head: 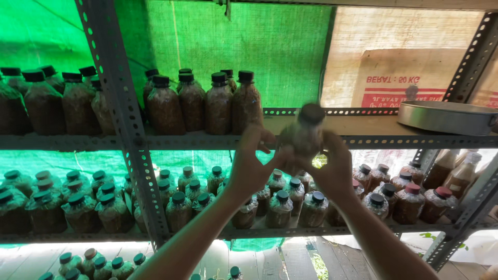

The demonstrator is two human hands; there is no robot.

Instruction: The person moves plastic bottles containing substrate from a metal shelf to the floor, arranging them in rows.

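- A metal shelf rack (pixel 124 140) backed by green netting (pixel 233 41) is filled with capped brown bottles (pixel 207 103).
- One blurred bottle (pixel 306 132) is clasped at frame centre between the left hand (pixel 251 161) and right hand (pixel 334 168).

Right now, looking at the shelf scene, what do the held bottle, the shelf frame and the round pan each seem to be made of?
The bottle, held between left hand and right hand, looks like clear glass or plastic, since its brown filling shows through; blur leaves it open. Its cap looks like dark plastic. The shelf frame looks like grey painted steel angle, punched with holes. The round pan looks like dull bare metal, perhaps aluminium.
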